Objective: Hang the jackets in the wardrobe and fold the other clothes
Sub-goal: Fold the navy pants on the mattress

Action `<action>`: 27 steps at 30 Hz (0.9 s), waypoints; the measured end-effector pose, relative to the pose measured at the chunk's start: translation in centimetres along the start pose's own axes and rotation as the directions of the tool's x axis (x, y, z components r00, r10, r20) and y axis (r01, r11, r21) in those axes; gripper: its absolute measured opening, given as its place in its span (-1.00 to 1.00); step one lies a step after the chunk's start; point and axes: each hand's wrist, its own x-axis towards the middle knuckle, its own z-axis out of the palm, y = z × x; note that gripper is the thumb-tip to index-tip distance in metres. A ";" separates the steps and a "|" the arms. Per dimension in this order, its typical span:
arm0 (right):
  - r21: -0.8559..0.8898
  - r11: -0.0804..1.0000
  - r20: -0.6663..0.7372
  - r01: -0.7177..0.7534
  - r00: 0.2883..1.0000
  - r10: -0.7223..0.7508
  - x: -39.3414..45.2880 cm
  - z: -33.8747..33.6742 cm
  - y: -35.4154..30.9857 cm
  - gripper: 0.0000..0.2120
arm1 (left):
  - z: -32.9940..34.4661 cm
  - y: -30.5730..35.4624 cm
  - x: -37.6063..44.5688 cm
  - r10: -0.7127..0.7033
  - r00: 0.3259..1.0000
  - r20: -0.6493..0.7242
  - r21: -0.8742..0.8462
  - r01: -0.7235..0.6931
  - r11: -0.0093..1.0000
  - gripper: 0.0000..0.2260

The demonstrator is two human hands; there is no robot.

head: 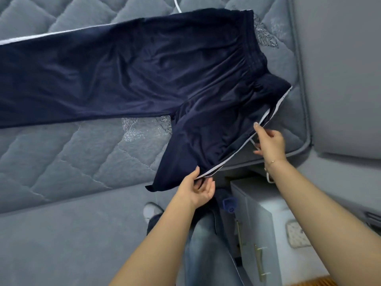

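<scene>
Hands pinch the trousers [134,65] along the striped edge, left hand [199,189] low, right hand [267,141] higher; keep tension so the near leg folds flat on the bed [61,153].

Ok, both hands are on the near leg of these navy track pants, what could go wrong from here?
1. That leg of the track pants overhangs the mattress edge; if the left hand or right hand loosens its grip, it may slide toward the floor.
2. The fabric is wrinkled near the waistband, so folding now could set creases.

One pair of trousers [132,69], two hands [198,189]
</scene>
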 end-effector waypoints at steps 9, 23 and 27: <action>0.353 0.915 0.164 -0.197 0.976 0.147 1.4 1.2 -4.1 -0.93 | 0.3 -1.7 -0.7 0.145 0.989 0.004 -0.396 -0.132 0.909 -0.83; 0.612 0.744 0.251 -0.267 0.958 0.137 -0.6 3.7 -18.0 -0.88 | 10.9 5.8 -15.3 0.871 0.409 -0.273 -0.184 -0.910 0.370 -0.83; 0.599 0.733 0.320 -0.323 0.935 0.150 1.7 7.1 -23.4 -0.85 | 16.6 12.0 -16.6 0.942 0.265 -0.205 -0.030 -0.964 0.265 -0.76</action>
